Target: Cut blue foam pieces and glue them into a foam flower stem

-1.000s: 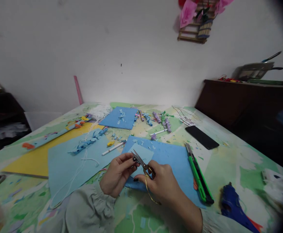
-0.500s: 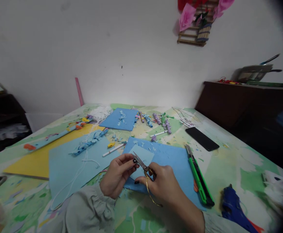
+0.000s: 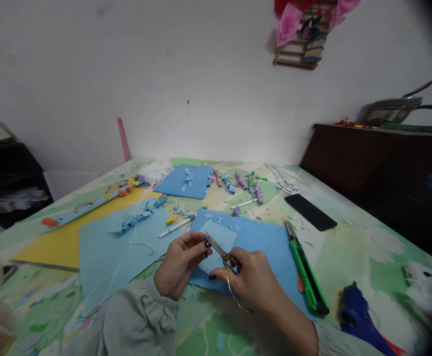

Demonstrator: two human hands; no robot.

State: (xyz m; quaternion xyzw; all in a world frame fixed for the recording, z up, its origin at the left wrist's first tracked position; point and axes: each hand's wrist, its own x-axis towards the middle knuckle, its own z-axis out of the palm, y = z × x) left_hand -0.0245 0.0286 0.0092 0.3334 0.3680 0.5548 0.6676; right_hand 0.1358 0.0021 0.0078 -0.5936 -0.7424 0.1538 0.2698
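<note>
My right hand is closed round the gold handles of small scissors, whose blades point up and left. At the blade tips, my left hand pinches something too small to make out. Both hands are above a blue foam sheet, on which a smaller light blue piece lies under the scissors. Small blue scraps are scattered on the sheet behind the hands. Left of them, a light blue sheet bears a fringed blue roll and white string.
A green box cutter, a black phone and a blue glue gun lie to the right. White sticks, curled paper pieces and another blue sheet are farther back. A yellow sheet is at left.
The whole view has shifted slightly, so things appear a little farther right. Both hands hold nearly the same pose, with the scissors still at the left fingertips.
</note>
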